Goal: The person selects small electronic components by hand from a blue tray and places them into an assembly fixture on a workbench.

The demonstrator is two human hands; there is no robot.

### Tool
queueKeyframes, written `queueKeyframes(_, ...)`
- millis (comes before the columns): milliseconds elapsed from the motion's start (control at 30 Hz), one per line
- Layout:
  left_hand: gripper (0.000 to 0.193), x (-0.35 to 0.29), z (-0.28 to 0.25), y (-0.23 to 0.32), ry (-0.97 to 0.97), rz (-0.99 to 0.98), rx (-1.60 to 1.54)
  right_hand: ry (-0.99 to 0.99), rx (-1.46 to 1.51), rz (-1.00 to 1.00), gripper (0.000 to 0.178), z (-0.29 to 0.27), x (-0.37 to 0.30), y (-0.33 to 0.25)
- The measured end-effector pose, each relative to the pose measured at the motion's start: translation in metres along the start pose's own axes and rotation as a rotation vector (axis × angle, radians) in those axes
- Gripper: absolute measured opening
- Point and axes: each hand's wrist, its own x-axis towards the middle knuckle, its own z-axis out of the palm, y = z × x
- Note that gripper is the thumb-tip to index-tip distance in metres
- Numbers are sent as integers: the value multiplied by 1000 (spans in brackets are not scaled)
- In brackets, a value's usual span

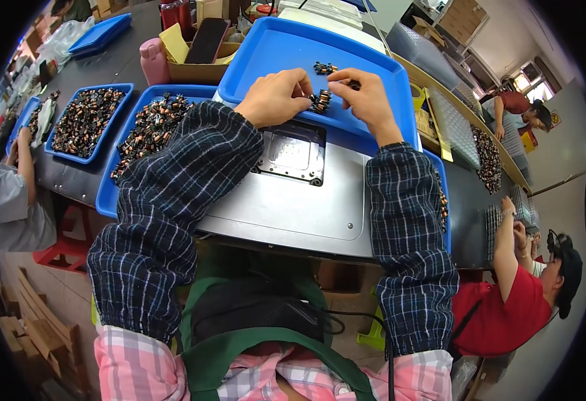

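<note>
Both my hands work above a large blue tray (373, 67). My left hand (276, 97) is curled, its thumb and fingertips against a short row of small black-and-copper coil components (320, 101) standing on the tray's near part. My right hand (366, 100) is closed on a small dark coil component (354, 85), which shows between its fingers; part of it is hidden. Just beyond the hands, another small group of coil components (324, 68) lies on the tray. The tray's near side rests over a silver metal machine top (286, 207) with a recessed square plate (293, 155).
Blue trays heaped with coil components stand left, one (89, 120) farther out and one (147, 130) beside my left sleeve. A pink bottle (154, 61) and a phone (207, 43) are behind them. Co-workers sit at both sides, one in a red shirt (507, 311).
</note>
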Motion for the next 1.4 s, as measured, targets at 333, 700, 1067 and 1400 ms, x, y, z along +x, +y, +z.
queueKeyframes(333, 21, -20, -8, 6, 245, 120, -9, -33, -579, -4, 19, -4, 3, 6)
queueKeyframes(700, 17, -69, -10, 21, -30, 158, -114, 92, -325, 59, 20, -21, -8, 11)
queueKeyframes(1067, 16, -64, 3, 12, -11, 369, 141, -140, -6, -149, 13, 9, -47, -35)
queueKeyframes(1400, 15, -64, 5, 18, -34, 392, 233, -172, -196, -152, 13, 18, -59, -38)
